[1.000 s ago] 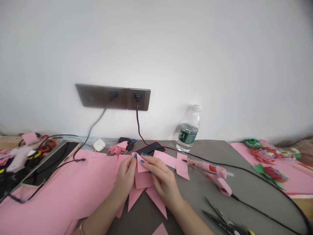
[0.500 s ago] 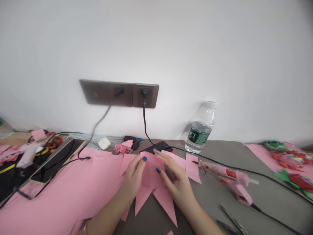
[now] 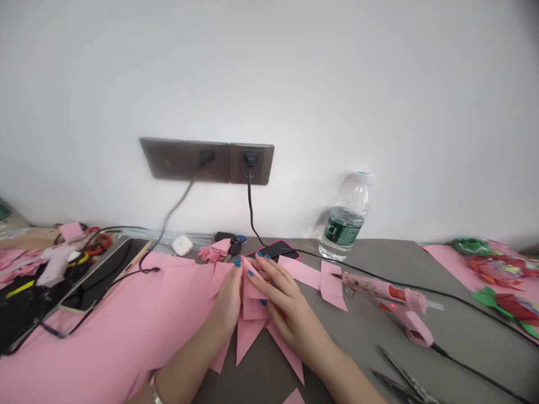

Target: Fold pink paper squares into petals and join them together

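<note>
Between my hands is a piece of pink paper [image 3: 255, 308], folded over on itself and standing partly upright. My left hand [image 3: 225, 300] grips its left side, thumb at the top edge. My right hand [image 3: 282, 294] presses its fingers over the right side and the fold, with the thumb lower down. Below them, pointed pink paper pieces [image 3: 249, 339] lie on the grey table [image 3: 353, 348]. Just behind my fingers is a phone with a red edge [image 3: 280, 249], partly covered. A pink glue gun [image 3: 396, 306] rests to the right, its tip on a small pink paper piece [image 3: 332, 286].
Large pink sheets [image 3: 126, 325] spread over the left side, with a phone [image 3: 105, 272] and black cables on them. A water bottle [image 3: 344, 219] stands by the wall. Scissors [image 3: 404, 379] lie open at front right. Paper flowers [image 3: 497, 269] sit far right. A white earphone case [image 3: 182, 245] is at the back.
The pink paper between my hands has gone from spread flatter to folded over. My right hand has moved left, its fingers now over the fold and close to my left hand.
</note>
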Tool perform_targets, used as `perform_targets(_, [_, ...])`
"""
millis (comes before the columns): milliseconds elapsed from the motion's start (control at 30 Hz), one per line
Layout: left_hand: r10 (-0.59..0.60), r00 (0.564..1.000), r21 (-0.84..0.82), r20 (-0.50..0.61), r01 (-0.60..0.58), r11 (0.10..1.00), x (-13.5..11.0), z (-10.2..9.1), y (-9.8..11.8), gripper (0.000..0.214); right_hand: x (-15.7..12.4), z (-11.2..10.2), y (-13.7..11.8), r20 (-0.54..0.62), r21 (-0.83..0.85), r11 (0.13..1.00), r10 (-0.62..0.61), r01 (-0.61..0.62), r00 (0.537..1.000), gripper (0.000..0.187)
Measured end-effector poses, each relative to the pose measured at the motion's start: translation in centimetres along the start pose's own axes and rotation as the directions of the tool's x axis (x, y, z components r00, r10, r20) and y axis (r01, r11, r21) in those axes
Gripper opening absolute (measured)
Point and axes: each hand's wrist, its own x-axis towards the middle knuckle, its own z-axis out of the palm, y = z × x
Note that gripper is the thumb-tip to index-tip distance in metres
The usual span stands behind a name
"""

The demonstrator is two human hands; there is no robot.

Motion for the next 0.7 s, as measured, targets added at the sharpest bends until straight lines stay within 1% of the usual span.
perform_targets(67, [-0.002, 0.999, 0.029, -0.054, 0.004, 1.000, -0.1, 0.0, 0.0, 0.039, -0.1, 0.0, -0.1, 0.022, -0.006, 1.000, 0.013, -0.013, 1.000, 0.068])
perform_targets(133, [-0.019, 0.996, 0.027, -0.082, 0.022, 0.999, -0.2, 0.0, 0.1, 0.036, -0.2, 0.1, -0.2, 0.042, 0.016, 1.000, 0.014, -0.015, 0.999, 0.064])
perform_targets(233, [-0.038, 0.997, 0.003, -0.065, 0.038, 0.999, -0.2, -0.2, 0.2, 0.034, -0.3, 0.0, -0.5, 0.043, 0.111, 0.994, 0.013, -0.017, 0.999, 0.046])
perform_targets(267, [-0.029, 0.998, 0.000, -0.057, 0.029, 1.000, -0.2, -0.2, 0.3, 0.033, -0.3, -0.1, -0.6, 0.020, 0.157, 0.987, 0.028, -0.030, 0.999, 0.039])
perform_targets(333, [0.016, 1.000, -0.011, -0.012, -0.016, 1.000, -0.1, -0.2, 0.4, 0.031, -0.2, -0.2, -0.7, -0.067, 0.256, 0.963, 0.105, -0.084, 0.992, 0.028])
perform_targets(400, [0.073, 0.995, -0.030, 0.064, -0.071, 0.997, 0.0, -0.1, 0.6, 0.030, 0.0, -0.4, -0.5, -0.175, 0.357, 0.922, 0.224, -0.151, 0.959, 0.019])
perform_targets(433, [0.098, 0.990, -0.037, 0.099, -0.095, 0.995, -0.1, -0.1, 0.8, 0.031, 0.1, -0.4, -0.4, -0.206, 0.398, 0.900, 0.277, -0.179, 0.939, 0.016])
perform_targets(467, [0.117, 0.984, -0.037, 0.132, -0.113, 0.993, -0.2, 0.0, 0.9, 0.032, 0.2, -0.5, -0.2, -0.207, 0.442, 0.872, 0.329, -0.212, 0.921, 0.015])
perform_targets(533, [0.136, 0.972, -0.013, 0.190, -0.136, 0.991, -0.4, 0.1, 1.1, 0.033, 0.3, -0.4, 0.0, -0.137, 0.453, 0.845, 0.382, -0.285, 0.914, 0.014])
perform_targets(600, [0.139, 0.959, 0.037, 0.246, -0.153, 0.988, -0.6, 0.2, 1.4, 0.034, 0.3, -0.3, 0.1, -0.070, 0.402, 0.856, 0.381, -0.323, 0.922, 0.015])
perform_targets(667, [0.139, 0.950, 0.094, 0.280, -0.171, 0.981, -0.8, 0.3, 1.7, 0.034, 0.4, -0.2, 0.0, -0.041, 0.369, 0.866, 0.378, -0.338, 0.925, 0.016])
perform_targets(700, [0.139, 0.946, 0.113, 0.293, -0.178, 0.977, -0.9, 0.3, 1.8, 0.034, 0.4, -0.2, -0.1, -0.031, 0.383, 0.854, 0.392, -0.351, 0.920, 0.016])
